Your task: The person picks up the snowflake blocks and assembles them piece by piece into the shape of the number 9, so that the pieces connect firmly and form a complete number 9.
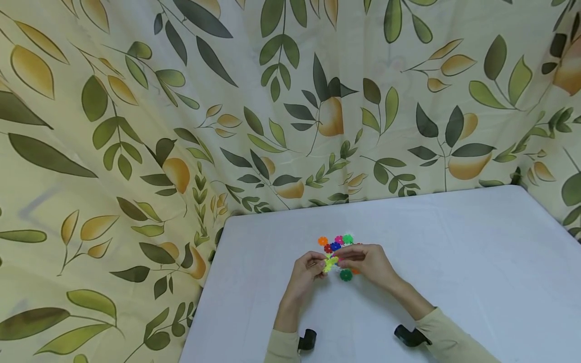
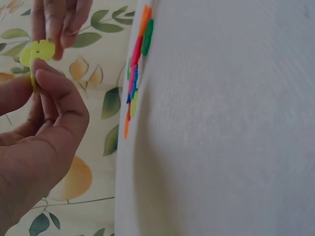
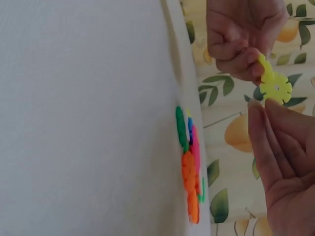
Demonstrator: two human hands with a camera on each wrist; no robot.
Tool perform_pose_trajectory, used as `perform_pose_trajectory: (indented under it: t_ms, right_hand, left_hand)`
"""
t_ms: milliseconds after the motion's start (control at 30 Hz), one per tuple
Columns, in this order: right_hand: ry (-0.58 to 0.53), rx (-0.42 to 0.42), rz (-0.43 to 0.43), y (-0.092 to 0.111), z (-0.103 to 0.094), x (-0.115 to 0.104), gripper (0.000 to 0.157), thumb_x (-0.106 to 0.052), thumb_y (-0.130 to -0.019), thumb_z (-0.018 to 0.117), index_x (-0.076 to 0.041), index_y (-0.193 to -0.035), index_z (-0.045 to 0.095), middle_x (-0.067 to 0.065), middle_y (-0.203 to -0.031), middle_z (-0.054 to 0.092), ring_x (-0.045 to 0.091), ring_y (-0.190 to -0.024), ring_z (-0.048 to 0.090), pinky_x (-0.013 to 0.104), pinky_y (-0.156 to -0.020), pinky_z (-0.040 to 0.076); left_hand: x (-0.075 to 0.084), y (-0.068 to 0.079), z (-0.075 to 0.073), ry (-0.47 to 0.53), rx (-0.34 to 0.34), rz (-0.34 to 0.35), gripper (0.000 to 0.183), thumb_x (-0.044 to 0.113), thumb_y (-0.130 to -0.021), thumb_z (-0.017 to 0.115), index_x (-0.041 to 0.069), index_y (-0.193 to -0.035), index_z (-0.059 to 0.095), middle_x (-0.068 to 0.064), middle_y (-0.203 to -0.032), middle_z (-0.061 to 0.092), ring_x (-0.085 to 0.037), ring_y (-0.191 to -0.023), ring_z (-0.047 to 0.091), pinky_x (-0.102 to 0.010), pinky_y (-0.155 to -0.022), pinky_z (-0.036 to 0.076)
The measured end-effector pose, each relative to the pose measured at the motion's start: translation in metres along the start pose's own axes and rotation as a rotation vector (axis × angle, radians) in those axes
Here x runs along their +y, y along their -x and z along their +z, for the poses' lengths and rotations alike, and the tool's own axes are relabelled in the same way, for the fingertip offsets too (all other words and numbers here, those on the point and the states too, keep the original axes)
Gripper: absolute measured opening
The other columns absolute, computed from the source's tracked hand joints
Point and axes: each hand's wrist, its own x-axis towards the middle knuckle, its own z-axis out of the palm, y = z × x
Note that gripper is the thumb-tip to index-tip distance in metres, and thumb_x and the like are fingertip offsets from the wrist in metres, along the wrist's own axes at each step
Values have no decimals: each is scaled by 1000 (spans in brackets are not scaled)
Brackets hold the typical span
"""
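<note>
White worktop (image 1: 254, 302) is strewn with coloured discs (image 1: 346, 275), seemingly unjoined, while 2 yellow discs (image 3: 276, 88), apparently joined, are pinched at lower centre by the left hand (image 1: 305, 276); whether the right hand (image 1: 371, 263) pinches cannot be told.

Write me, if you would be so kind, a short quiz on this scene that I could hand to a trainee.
1. How does the left hand hold the bright yellow flower-shaped plastic pieces?
2. True or false: the dark green flower-shaped plastic piece lies on the white cloth-covered table.
3. What is printed on the cream fabric backdrop behind the table? A) stripes B) leaves and fruit C) stars

Key: 1. Pinched between thumb and finger. 2. True. 3. B.
</note>
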Motion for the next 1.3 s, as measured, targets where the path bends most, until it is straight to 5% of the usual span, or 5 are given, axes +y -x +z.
perform_pose_trajectory:
  t_ms: [300,633,800,1133,1300]
  right_hand:
    - [496,44,27,4,-9,15,21,-9,-82,89,-11,-102,82,0,-95,75,15,-81,64,32,-73,55]
    - [635,-22,47,1,-14,21,23,-13,-78,92,-8,-98,82,2,-91,67,15,-76,56,33,-66,50]
    - [563,-17,79,-1,-15,21,15,-10,-81,89,-11,-94,80,-3,-86,71,15,-77,59,30,-68,53]
    - [51,31,242,-4,-18,1,16,-13,-93,80,-3,-105,77,6,-87,77,25,-76,75,30,-68,61]
    - [-118,36,271,-5,-20,-4,23,-12,-96,76,6,-111,72,17,-94,77,28,-79,77,39,-73,63]
  left_hand:
    - [-6,4,-3,-11,11,-21,19,6,-107,53,-5,-121,60,-22,-109,65,-17,-83,69,-30,-83,60]
    - [-5,-7,-3,103,56,-62,21,13,-107,58,-2,-122,59,-10,-109,64,-18,-91,69,-30,-87,57]
    - [1,-10,-3,139,52,-68,23,18,-106,63,0,-119,60,-7,-104,66,-17,-88,68,-28,-86,58]
    - [0,-13,2,158,42,-65,26,16,-101,71,0,-117,59,-21,-107,72,-21,-89,70,-34,-92,58]
    - [-2,-14,5,160,51,-73,30,12,-100,72,-5,-120,57,-15,-105,72,-20,-91,70,-37,-96,58]
